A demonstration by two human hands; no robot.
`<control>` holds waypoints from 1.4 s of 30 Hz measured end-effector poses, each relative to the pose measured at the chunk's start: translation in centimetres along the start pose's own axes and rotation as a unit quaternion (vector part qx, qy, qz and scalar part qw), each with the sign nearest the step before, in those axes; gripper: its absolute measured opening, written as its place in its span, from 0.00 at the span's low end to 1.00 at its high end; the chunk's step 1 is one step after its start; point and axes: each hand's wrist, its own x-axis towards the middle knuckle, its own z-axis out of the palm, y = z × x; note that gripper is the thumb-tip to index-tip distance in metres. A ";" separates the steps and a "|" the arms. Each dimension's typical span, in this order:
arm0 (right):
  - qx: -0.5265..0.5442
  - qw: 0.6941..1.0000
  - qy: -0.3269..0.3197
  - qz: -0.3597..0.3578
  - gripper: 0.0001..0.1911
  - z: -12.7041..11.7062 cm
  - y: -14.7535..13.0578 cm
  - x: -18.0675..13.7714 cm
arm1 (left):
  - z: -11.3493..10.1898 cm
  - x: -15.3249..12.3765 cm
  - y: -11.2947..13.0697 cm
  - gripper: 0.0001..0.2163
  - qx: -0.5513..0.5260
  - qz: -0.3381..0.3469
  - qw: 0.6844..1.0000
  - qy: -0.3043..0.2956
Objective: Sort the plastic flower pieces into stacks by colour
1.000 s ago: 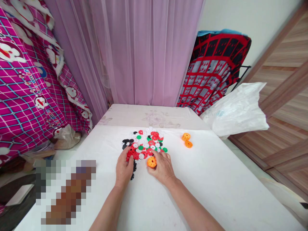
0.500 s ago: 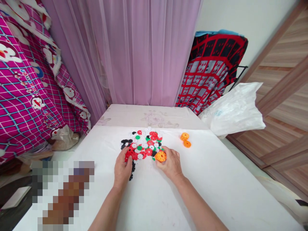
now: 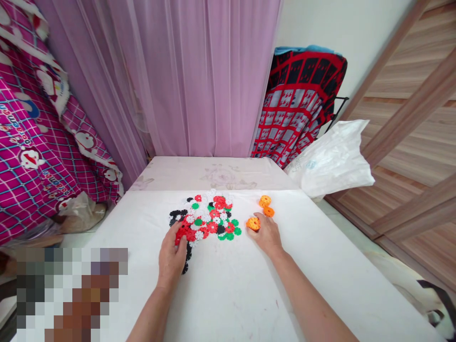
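A pile of small plastic flower discs [image 3: 208, 217] in red, white, green and black lies on the white table [image 3: 231, 289]. My left hand [image 3: 172, 256] rests palm down at the pile's near left edge, fingers bent over red and black discs. To the right of the pile, my right hand [image 3: 266, 233] pinches an orange disc [image 3: 253, 223] at its fingertips. Two more orange discs [image 3: 265, 205] lie just beyond it on the table.
A pink curtain [image 3: 192, 76] hangs behind the table. A red and black checked cloth [image 3: 299, 99] drapes over a rack at the back right, and a white plastic bag [image 3: 331, 159] sits beside the table. Pink patterned bedding [image 3: 39, 142] lies at the left.
My right hand has carried the orange disc from the pile's near edge to the right, close to the two orange discs. My left hand has stayed at the pile.
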 end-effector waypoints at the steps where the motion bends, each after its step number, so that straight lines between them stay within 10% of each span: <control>1: 0.003 1.000 -0.002 -0.001 0.25 0.0 0.1 -0.1 | 0.0 0.0 0.0 0.19 0.000 -0.002 1.000 0.000; 32: 0.040 0.996 0.012 0.077 0.19 -1.8 0.6 -3.0 | 0.1 0.0 -0.2 0.20 -0.005 -0.006 1.000 -0.005; 42: -0.043 0.996 -0.060 -0.052 0.17 -3.1 -1.0 -4.9 | 0.2 0.0 -0.3 0.19 -0.007 0.007 1.000 0.003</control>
